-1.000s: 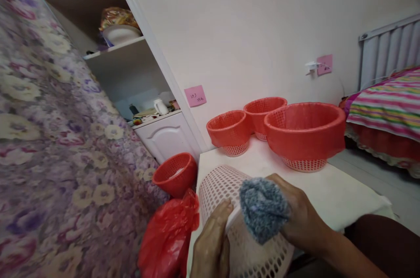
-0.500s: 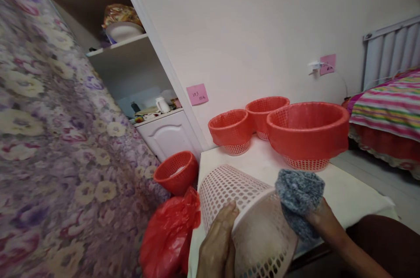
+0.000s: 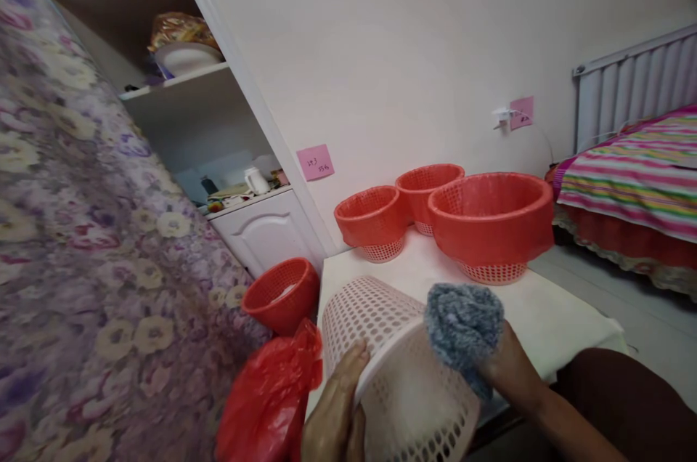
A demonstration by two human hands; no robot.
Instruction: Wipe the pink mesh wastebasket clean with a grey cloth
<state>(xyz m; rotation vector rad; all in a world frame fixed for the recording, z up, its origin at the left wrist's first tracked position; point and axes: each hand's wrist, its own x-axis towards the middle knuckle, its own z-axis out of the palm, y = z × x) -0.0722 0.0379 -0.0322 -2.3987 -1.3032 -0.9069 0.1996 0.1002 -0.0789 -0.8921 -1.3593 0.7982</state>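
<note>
A pale pink perforated plastic basket point(image 3: 375, 313) lies on its side on the table, its mouth facing me. My left hand point(image 3: 336, 404) grips the near left of its rim, thumb inside and fingers on the outer wall. A grey-blue fluffy cloth point(image 3: 462, 327) is bunched in my right hand point(image 3: 498, 360), pressed against the upper right of the rim. The cloth hides most of my right fingers.
Three red-lined baskets stand at the table's back: a small one point(image 3: 370, 222), another behind it point(image 3: 428, 189), a large one point(image 3: 490, 222). Left of the table point(image 3: 566, 317) are a red bin point(image 3: 288, 295) and a red plastic bag point(image 3: 269, 396). A floral curtain point(image 3: 98, 266) hangs far left.
The cloth in my right hand has shifted slightly along the basket's rim. My left hand keeps its hold on the basket. The whole view has swung a little to the right.
</note>
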